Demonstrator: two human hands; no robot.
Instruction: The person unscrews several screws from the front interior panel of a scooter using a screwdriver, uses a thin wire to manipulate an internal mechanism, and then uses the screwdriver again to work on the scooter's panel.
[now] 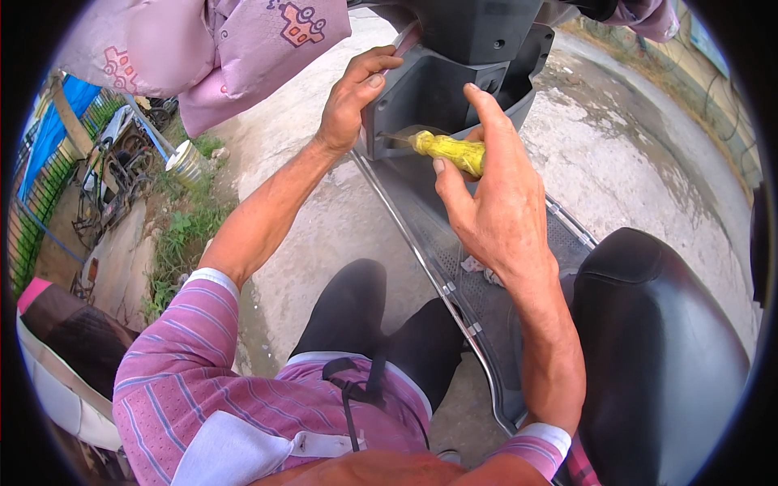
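A dark grey plastic front storage panel (397,89) of a scooter is in front of me. My left hand (348,105) holds its left edge, fingers curled over the rim. My right hand (506,202) holds a yellow-handled screwdriver (442,147) near the panel's lower left screw hole, with the index finger raised along the open compartment (523,93). The screwdriver's shaft is thin and faint, so I cannot tell whether its tip sits in the hole. Below is the grey footboard (442,243) with metal side rails and a crumpled scrap on it.
The black seat (656,340) is at my right. Pink printed handlebar covers (219,49) hang above. At left are weeds (182,243), a dirty bucket (185,162), scrap metal, a green fence (36,227) and blue tarp. Concrete ground (608,130) surrounds the scooter.
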